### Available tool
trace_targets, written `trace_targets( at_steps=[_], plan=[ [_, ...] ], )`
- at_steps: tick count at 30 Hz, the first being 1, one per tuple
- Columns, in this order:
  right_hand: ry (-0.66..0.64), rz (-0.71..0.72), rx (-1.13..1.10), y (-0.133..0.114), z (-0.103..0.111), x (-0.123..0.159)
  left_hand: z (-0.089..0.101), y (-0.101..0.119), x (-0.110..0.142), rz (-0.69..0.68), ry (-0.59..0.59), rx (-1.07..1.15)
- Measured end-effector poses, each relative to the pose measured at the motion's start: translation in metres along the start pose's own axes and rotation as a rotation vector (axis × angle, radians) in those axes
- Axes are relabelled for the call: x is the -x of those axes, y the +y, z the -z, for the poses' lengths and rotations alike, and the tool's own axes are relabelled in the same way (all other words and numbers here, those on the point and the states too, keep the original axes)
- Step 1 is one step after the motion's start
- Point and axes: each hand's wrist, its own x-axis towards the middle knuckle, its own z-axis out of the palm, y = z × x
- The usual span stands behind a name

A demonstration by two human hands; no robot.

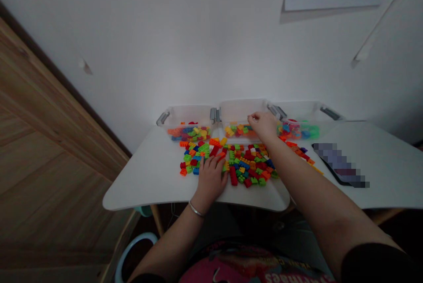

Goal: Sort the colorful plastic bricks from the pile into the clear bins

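Our left hand (213,174), fingers slightly spread, touches the loose bricks (250,163), which lie ahead and to its right, probably spread shallow for easy reach. Our right hand (262,125) hangs curled at the middle bin (240,109); whether it grips anything, we can't make out.

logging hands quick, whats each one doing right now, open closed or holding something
Left hand: open, fingers on the toy building bricks.
Right hand: fingers curled at the middle clear plastic bin; cannot tell if it holds anything.
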Motion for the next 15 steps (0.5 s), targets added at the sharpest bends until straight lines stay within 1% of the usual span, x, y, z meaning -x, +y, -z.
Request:
trace_targets(
  at_steps=[6, 9, 11, 15],
  plan=[
    [-0.054, 0.042, 0.045, 0.003, 0.002, -0.001, -0.001, -0.002, 0.001, 0.0, -0.001, 0.0],
    [-0.083, 0.073, -0.005, 0.005, 0.005, -0.002, -0.001, -0.002, 0.001, 0.002, -0.009, 0.003],
    [-0.055, 0.105, -0.092, 0.007, 0.01, 0.0, -0.001, -0.002, 0.001, 0.001, -0.006, 0.006],
    [0.068, 0.189, -0.229, 0.012, 0.021, 0.012, -0.001, -0.001, 0.001, 0.001, 0.003, 0.005]
  ],
)
